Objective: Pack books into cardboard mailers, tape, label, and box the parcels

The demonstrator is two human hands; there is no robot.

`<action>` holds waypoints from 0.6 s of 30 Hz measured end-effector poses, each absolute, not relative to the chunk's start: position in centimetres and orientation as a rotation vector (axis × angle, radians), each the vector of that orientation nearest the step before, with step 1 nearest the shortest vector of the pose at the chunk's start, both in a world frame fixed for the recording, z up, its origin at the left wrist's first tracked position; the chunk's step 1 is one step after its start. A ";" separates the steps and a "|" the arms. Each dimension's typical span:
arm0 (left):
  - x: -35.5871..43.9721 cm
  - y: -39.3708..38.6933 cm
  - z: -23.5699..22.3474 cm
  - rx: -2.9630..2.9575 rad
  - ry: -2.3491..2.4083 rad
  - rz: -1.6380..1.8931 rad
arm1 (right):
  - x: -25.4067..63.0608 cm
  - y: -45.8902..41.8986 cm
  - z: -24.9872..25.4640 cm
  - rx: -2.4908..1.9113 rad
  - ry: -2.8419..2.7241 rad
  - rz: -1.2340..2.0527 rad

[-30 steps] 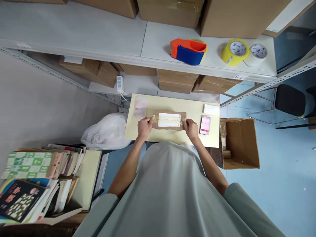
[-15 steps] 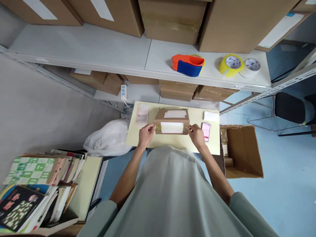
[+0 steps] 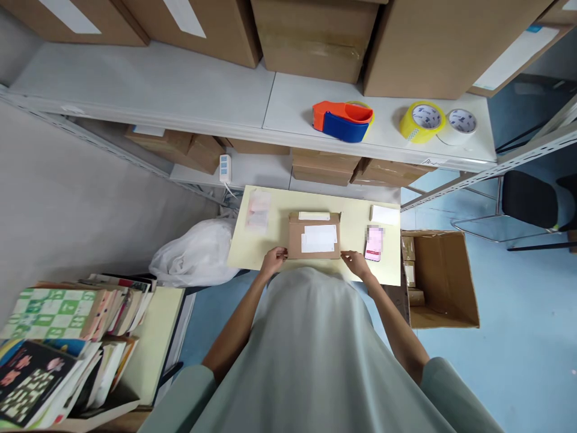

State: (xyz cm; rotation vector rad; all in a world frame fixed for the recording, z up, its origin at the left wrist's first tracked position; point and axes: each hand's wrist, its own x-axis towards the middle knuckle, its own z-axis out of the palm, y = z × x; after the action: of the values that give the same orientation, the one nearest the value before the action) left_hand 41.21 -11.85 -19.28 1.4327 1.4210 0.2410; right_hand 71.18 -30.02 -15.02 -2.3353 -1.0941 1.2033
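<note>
Head view, box (image 3: 314, 237) turned, overlapping labels (image 3: 322, 239) now uppermost, left hand (image 3: 273, 261), right hand (image 3: 356, 263) alongside, grip unclear

A plain grey-green top (image 3: 311, 355), loosely draped, is worn — its wide sleeves (image 3: 192, 394) cut to elbow length — with forearms (image 3: 238, 322) and hands (image 3: 273, 261) left bare.

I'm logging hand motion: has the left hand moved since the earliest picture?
Yes: judged against the pale yellow tabletop, the left hand has moved toward its near edge and slightly right.
</note>
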 end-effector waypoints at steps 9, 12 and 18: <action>45.0 -7.6 -19.5 1.453 1.403 0.342 | 73.3 -25.7 -16.3 -2.158 -0.926 1.104; 44.8 -7.2 -18.9 1.468 1.407 0.380 | 72.9 -25.5 -16.0 -2.096 -0.925 1.045; 42.3 -7.7 -17.3 1.433 1.320 0.604 | 72.4 -27.3 -14.0 -1.919 -0.861 0.970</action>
State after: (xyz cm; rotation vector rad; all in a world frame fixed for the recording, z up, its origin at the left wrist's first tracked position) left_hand 42.28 -7.75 -17.32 1.4335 1.3196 0.6042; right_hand 72.36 -27.29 -14.00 -1.9191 -0.8607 0.9703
